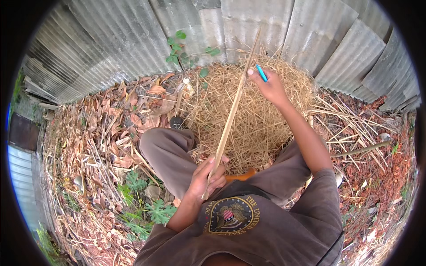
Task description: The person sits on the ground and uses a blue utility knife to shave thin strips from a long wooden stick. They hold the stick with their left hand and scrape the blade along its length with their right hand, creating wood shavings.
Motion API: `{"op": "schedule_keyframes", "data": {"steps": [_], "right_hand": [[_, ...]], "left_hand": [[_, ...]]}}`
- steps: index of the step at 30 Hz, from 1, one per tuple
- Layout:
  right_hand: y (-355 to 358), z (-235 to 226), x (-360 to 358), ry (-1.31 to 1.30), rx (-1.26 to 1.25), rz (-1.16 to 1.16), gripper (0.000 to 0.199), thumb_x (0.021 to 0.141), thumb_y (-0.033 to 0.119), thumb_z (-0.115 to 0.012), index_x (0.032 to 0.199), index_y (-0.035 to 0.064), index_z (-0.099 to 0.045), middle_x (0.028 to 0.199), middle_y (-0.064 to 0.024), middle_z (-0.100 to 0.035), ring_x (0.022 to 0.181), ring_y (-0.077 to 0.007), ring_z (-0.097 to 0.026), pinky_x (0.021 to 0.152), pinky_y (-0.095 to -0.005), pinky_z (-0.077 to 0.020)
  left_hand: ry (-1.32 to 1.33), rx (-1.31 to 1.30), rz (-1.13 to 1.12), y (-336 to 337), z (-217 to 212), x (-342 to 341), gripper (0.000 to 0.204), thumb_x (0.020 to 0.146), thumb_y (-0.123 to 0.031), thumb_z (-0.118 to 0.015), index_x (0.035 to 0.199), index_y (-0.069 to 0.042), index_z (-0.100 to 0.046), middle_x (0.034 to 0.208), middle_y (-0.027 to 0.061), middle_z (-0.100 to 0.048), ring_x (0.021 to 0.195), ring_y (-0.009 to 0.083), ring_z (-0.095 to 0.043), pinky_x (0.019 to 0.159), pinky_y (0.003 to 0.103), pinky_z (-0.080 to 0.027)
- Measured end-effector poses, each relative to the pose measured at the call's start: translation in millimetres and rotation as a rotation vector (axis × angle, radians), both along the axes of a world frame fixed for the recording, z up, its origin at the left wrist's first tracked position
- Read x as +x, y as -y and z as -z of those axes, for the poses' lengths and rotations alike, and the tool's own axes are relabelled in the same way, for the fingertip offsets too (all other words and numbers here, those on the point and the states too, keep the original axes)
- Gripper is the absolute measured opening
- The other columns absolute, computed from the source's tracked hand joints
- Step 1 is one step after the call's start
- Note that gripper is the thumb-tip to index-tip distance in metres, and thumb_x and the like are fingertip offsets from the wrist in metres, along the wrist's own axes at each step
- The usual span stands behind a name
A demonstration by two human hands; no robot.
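Head view: long, pale, flat strip point(234, 104), apparently bamboo or wood, held aslant above the lap, upper end seen against the corrugated metal fence point(120, 35), lower end near the dark shirt point(284, 230). Left hand point(202, 177): fingers wrapped around the strip, close to its lower end. Right hand point(271, 88): grasping a slim blue tool point(261, 73) beside the upper part of the strip. Below: heap of fine, straw-coloured shavings point(266, 126) between the bent knees.

Handling (estimated): light for its length; stiff edgewise, springy across the flat; dry, with little tendency to slip; liable to split or splinter along the grain. Grip near the lower end, across the flat faces; keep fingertips off raw edges; support at mid-length to limit whip.

Visibility limits: working end of the blue tool too small for identification. Contact between right thumb and strip: cannot tell. Hidden: far face of the strip and left palm. Cut off at the lower border: shirt neckline.
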State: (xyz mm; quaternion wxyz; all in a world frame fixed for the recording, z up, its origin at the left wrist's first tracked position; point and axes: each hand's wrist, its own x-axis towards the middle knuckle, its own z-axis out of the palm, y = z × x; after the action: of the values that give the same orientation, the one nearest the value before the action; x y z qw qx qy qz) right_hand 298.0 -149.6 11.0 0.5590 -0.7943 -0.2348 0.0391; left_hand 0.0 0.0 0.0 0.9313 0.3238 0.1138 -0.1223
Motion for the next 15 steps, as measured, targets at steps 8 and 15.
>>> {"op": "schedule_keyframes", "data": {"steps": [8, 15], "right_hand": [[-5.8, -9.7, -83.2, 0.614, -0.487, -0.314, 0.068, 0.082, 0.073, -0.050, 0.067, 0.0072, -0.062, 0.048, -0.0074, -0.054, 0.043, -0.0278, -0.057, 0.043, -0.0409, -0.0445], [-12.8, 4.4, -69.1, 0.690, -0.405, -0.230, 0.068, 0.082, 0.073, -0.049, 0.059, 0.0096, -0.057, 0.046, -0.0090, -0.052, 0.042, -0.0292, -0.056, 0.042, -0.0416, -0.0436]], "left_hand": [[-0.013, 0.253, -0.061, 8.8, -21.1, 12.8, 0.033, 0.103, -0.029, -0.040, 0.120, -0.002, -0.047, 0.057, -0.0051, -0.032, 0.039, 0.0047, -0.028, 0.047, 0.021, -0.028], [-0.005, 0.484, -0.063, 22.7, -34.8, 11.2, 0.033, 0.103, -0.031, -0.038, 0.118, -0.004, -0.047, 0.057, -0.0047, -0.030, 0.040, 0.0054, -0.026, 0.042, 0.020, -0.025]]}}
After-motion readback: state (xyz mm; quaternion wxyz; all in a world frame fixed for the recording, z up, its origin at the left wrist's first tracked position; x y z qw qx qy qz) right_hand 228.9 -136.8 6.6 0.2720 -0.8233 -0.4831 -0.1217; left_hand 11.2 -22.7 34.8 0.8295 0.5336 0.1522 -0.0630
